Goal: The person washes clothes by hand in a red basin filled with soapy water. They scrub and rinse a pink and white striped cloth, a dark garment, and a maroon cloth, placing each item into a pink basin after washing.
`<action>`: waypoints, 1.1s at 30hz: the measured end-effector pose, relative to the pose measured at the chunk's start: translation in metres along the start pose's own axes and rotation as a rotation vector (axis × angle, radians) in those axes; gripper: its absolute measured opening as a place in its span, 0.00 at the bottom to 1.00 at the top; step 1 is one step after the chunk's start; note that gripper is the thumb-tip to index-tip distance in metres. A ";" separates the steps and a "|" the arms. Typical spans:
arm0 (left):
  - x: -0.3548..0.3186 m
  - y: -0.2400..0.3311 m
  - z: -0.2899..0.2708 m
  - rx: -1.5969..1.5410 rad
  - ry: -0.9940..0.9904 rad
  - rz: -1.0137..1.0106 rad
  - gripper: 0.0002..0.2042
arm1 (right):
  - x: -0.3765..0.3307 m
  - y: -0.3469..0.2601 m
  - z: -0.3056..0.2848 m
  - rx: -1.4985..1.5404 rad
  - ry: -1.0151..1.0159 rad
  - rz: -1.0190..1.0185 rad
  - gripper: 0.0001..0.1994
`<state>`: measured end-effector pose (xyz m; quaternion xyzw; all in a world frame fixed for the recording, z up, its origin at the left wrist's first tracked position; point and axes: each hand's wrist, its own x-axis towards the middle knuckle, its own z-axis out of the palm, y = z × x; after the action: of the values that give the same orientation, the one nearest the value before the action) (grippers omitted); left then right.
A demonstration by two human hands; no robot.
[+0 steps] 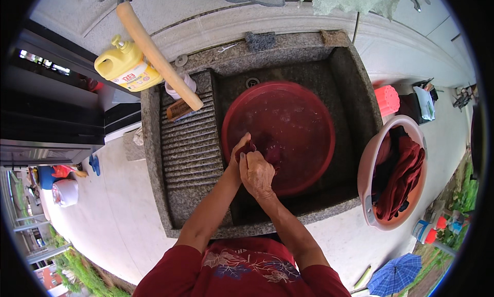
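Observation:
A round red basin [330, 123] filled with reddish water stands in a stone sink [343, 91]. Over its near left rim my two hands come together on a dark red cloth [275, 156], part of which hangs into the water. My left hand [240, 149] is closed round one end, with a bit of cloth showing by its thumb. Just to its right, my right hand [257, 172] grips the cloth with curled fingers. The cloth's full shape is hidden by the hands and the water.
Left of the basin lies a ribbed stone washboard [190, 158], with a scrub brush [178, 109] on it. A yellow pump jug [128, 65] and a wooden club-like stick [159, 55] are at the back left. A pink laundry basket [366, 168] of dark clothes stands right.

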<state>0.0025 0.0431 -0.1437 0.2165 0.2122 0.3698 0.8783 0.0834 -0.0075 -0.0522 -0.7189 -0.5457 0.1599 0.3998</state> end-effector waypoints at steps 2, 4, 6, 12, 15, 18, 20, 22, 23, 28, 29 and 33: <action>0.005 -0.006 -0.010 -0.289 0.202 -0.283 0.15 | 0.006 0.008 0.007 0.007 0.033 0.015 0.14; 0.012 -0.010 0.077 0.074 0.699 -0.384 0.20 | 0.040 0.067 -0.009 -0.157 0.007 0.207 0.15; 0.009 -0.024 0.056 0.135 0.748 -0.313 0.18 | 0.048 0.069 -0.004 -0.207 0.023 0.258 0.16; 0.008 -0.019 0.007 0.122 0.463 -0.222 0.13 | -0.001 0.017 -0.001 -0.092 0.026 -0.048 0.14; 0.021 0.008 0.090 0.289 0.647 -0.443 0.17 | 0.033 0.094 -0.011 -0.133 -0.029 0.443 0.18; 0.057 0.039 0.086 0.424 0.457 -0.126 0.20 | 0.021 0.181 -0.019 0.004 0.053 0.681 0.19; 0.067 0.058 0.064 0.427 0.434 0.077 0.22 | 0.006 0.191 -0.038 -0.054 -0.220 0.811 0.19; 0.065 0.063 0.048 0.503 0.496 0.077 0.25 | 0.007 0.176 -0.057 -0.374 -0.494 0.662 0.21; 0.056 0.059 0.032 0.603 0.508 0.069 0.25 | 0.021 0.141 -0.073 -0.523 -0.634 0.561 0.22; 0.019 0.004 -0.005 1.557 0.450 0.018 0.27 | 0.078 0.147 -0.056 -0.371 -0.253 0.262 0.25; 0.018 -0.001 -0.003 1.679 0.453 0.051 0.28 | 0.090 0.146 -0.037 -0.383 -0.286 0.294 0.24; 0.032 -0.005 0.002 2.111 0.438 0.064 0.33 | 0.083 0.153 0.044 -0.368 -0.313 0.280 0.20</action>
<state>0.0268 0.0633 -0.1513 0.7993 0.5706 0.0534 0.1807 0.1834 0.0726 -0.1773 -0.8142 -0.5162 0.2210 0.1474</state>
